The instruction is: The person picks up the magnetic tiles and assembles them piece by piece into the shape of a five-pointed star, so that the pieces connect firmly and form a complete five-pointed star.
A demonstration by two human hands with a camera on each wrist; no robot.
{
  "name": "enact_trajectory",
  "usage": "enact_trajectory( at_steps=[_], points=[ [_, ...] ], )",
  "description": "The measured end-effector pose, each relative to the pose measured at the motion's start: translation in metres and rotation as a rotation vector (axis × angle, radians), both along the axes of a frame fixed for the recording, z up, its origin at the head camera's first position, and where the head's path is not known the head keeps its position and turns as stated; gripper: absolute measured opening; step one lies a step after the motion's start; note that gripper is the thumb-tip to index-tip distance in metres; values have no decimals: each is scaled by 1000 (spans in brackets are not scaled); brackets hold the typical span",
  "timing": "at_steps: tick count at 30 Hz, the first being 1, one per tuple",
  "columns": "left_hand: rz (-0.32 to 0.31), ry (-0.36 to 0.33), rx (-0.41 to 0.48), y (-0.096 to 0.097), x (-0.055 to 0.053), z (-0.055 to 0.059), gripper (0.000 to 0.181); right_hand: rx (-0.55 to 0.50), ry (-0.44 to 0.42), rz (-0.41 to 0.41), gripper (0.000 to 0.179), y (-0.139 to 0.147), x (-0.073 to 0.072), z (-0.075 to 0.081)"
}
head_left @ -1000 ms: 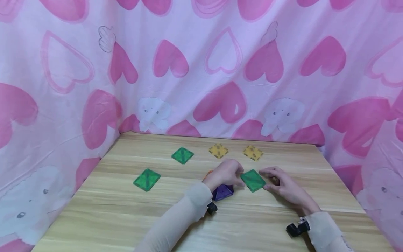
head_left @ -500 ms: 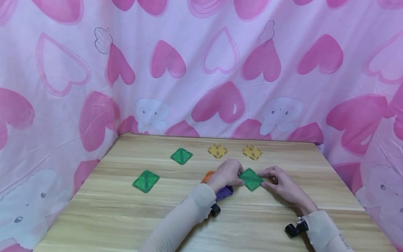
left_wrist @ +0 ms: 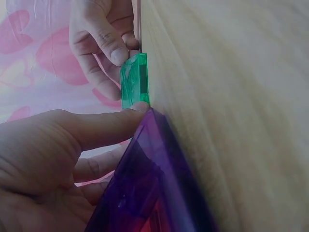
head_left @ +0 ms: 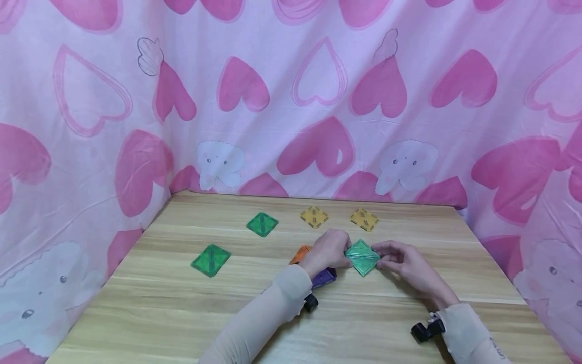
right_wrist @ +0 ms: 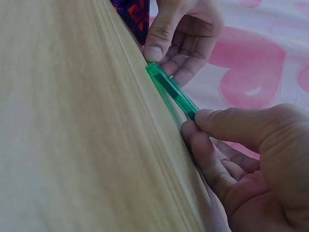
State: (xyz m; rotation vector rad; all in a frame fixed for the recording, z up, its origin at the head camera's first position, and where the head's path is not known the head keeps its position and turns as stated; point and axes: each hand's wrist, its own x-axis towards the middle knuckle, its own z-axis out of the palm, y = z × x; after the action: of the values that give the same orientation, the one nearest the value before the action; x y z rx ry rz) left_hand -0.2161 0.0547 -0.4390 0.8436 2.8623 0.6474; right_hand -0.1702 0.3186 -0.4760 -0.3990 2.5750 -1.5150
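A green translucent square magnetic tile (head_left: 362, 257) lies between my two hands, corner-on in the head view. My left hand (head_left: 328, 248) pinches its left corner, the thumb (left_wrist: 113, 126) showing at that corner in the left wrist view. My right hand (head_left: 402, 264) pinches the right corner between thumb and fingers. In the right wrist view the tile slants, its right side lifted off the table. Beside my left hand stands a purple tile piece (head_left: 324, 277), with an orange tile (head_left: 300, 254) behind it; my left hand and sleeve partly cover both.
Two more green tiles lie on the wooden table (head_left: 150, 303), a nearer one (head_left: 211, 260) at left and a farther one (head_left: 262, 224). Two yellow tiles, one (head_left: 314, 217) left of the other (head_left: 364, 219), lie near the back edge. A pink heart-patterned curtain (head_left: 254, 167) surrounds the table.
My left hand has shifted right to the green tile's corner, uncovering more orange. My right fingers have closed in on the opposite corner. The tile has tilted and now looks lighter and shinier.
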Motion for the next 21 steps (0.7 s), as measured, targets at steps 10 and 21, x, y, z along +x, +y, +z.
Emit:
enact_trajectory(
  at_steps=[10,21],
  points=[
    [-27,-112,149,-5,0,8,53,-71,-83,-35,48,1,-1,2],
    [-40,-137,261,-7,0,15,29,-108,-62,-68,49,-1,0,-4]
  ],
)
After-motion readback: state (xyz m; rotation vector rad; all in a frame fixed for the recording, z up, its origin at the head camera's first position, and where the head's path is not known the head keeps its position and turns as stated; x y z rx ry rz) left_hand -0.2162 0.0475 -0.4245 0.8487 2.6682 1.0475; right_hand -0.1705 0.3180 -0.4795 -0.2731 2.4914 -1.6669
